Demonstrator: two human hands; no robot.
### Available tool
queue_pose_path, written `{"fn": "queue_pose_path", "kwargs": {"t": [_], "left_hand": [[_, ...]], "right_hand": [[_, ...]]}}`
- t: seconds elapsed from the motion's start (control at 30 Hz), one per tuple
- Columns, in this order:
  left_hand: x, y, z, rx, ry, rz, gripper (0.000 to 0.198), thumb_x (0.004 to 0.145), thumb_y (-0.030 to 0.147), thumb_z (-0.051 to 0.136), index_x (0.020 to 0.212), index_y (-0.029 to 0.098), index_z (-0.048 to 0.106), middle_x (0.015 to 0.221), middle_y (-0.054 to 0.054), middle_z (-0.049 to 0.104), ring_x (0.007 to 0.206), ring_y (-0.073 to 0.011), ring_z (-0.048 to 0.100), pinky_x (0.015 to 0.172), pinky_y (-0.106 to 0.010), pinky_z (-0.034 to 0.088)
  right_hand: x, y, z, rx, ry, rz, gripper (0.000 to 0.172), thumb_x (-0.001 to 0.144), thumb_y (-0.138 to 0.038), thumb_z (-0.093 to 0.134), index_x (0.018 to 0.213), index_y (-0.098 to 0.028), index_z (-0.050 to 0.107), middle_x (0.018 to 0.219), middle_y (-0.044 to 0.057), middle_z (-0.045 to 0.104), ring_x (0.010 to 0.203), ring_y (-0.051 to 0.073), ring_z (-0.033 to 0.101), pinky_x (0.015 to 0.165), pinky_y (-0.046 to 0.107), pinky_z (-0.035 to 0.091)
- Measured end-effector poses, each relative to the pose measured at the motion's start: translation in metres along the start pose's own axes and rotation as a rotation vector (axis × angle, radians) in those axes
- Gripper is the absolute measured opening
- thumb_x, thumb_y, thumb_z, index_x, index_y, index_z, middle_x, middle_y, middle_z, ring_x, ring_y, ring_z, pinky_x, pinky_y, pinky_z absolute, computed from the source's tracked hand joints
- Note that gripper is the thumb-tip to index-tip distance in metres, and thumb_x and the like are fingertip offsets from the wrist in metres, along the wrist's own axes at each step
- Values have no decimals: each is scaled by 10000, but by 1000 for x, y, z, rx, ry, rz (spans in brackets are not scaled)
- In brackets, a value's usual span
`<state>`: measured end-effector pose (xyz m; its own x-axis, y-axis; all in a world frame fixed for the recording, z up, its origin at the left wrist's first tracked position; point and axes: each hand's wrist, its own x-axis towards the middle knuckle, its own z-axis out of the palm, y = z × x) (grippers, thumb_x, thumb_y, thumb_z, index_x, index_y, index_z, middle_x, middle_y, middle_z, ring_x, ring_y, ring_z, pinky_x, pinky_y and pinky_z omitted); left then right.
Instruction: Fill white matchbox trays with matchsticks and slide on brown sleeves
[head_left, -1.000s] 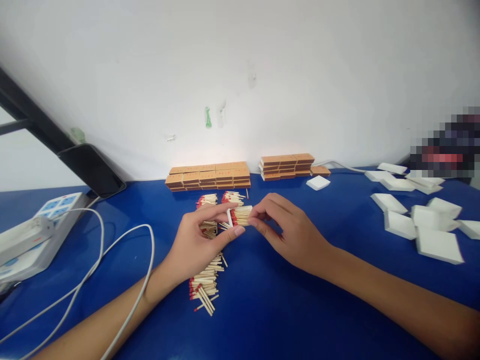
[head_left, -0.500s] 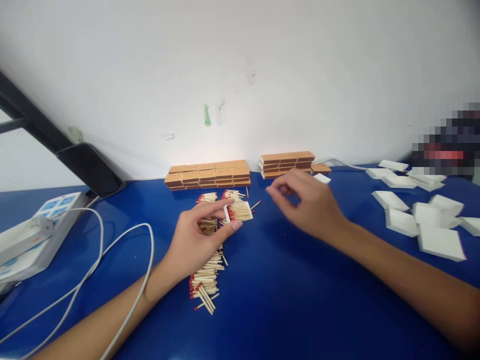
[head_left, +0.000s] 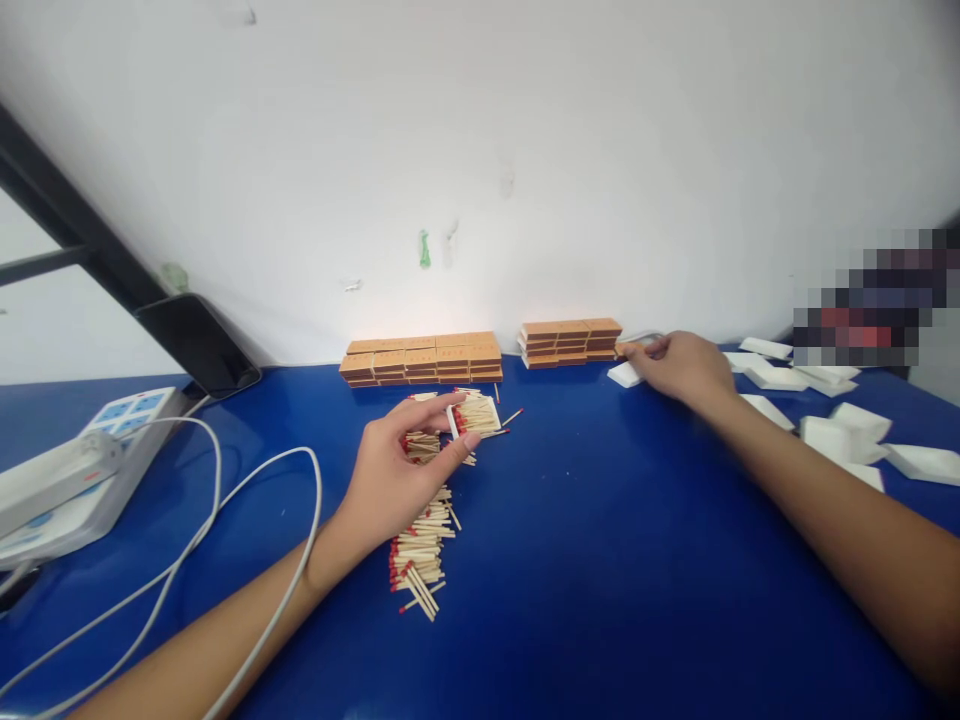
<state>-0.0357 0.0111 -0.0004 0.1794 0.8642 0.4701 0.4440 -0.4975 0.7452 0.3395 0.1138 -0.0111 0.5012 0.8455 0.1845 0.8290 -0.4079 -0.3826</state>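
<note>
My left hand (head_left: 401, 465) holds a small white tray (head_left: 475, 415) full of red-tipped matches between thumb and fingers. Loose matches (head_left: 420, 545) lie in a long pile beneath and in front of that hand. At the right, my right hand (head_left: 679, 368) has its fingers closed on an orange matchbox cover (head_left: 622, 349), mostly hidden by the fingertips. A white tray (head_left: 624, 374) lies just below those fingertips. Two stacks of orange matchboxes stand along the wall, a longer left stack (head_left: 420, 360) and a shorter right stack (head_left: 571, 342).
Several white trays (head_left: 840, 430) are scattered at the right of the blue table (head_left: 570, 600). At the left are a power strip (head_left: 90, 470), a black phone (head_left: 199, 340) leaning on a frame, and a white cable (head_left: 319, 490) looping over my left forearm.
My right hand has moved right and back from beside the matches to the orange cover near the right stack. My left hand still holds the filled tray. The view has shifted slightly.
</note>
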Motion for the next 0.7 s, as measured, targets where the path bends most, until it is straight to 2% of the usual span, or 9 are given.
{"fn": "queue_pose_path", "kwargs": {"t": [0.13,0.27,0.33,0.4,0.47,0.53,0.6,0.7], "left_hand": [[0,-1,0,-12,-9,-3,398,890,353,805,1270,241,764,919,-41,813,1028,-239,730,1007,-405,542],[0,-1,1,-22,-25,-11,386,895,354,801,1260,233,767,928,-47,810,1065,-244,720,1058,-423,520],[0,-1,0,-12,-16,-15,395,887,366,809,1259,238,769,927,-47,807,1027,-237,726,1031,-414,537],[0,-1,0,6,2,-23,412,880,383,816,1265,246,768,937,-48,803,953,-222,734,950,-384,574],[1,-2,-1,21,33,-35,417,873,391,823,1263,253,770,943,-47,796,893,-206,735,893,-358,592],[1,-2,-1,18,62,-50,417,869,392,828,1259,255,772,943,-41,789,887,-199,737,916,-358,591],[1,-2,-1,-8,78,-66,435,868,397,830,1273,250,765,928,-38,784,896,-201,739,951,-371,586],[2,-1,-1,-49,94,-102,467,859,409,836,1279,222,756,894,-42,776,871,-207,739,899,-371,602]], "right_hand": [[2,5,2,70,33,-5,310,886,-464,709,886,-155,731,906,211,730,792,287,619,663,384,327],[2,12,-5,230,-6,-32,342,790,-517,777,651,-218,687,621,79,611,575,204,489,621,381,349],[2,13,-10,315,24,-4,318,758,-473,799,609,-231,656,568,49,568,536,190,457,602,381,352],[2,9,-14,411,102,19,265,776,-409,780,640,-232,636,597,55,587,557,194,484,603,378,362],[-2,-1,-19,524,208,4,209,833,-371,728,724,-226,623,709,86,643,640,205,541,639,374,395],[-13,-16,-22,655,280,-67,183,903,-379,671,831,-219,616,857,113,684,745,205,590,691,358,439],[-36,-33,-22,789,209,-179,217,939,-427,655,885,-219,630,840,89,693,717,189,614,647,330,468],[-86,-58,-17,911,-30,-333,348,921,-566,687,853,-225,667,718,36,690,570,159,586,510,293,449]]}}
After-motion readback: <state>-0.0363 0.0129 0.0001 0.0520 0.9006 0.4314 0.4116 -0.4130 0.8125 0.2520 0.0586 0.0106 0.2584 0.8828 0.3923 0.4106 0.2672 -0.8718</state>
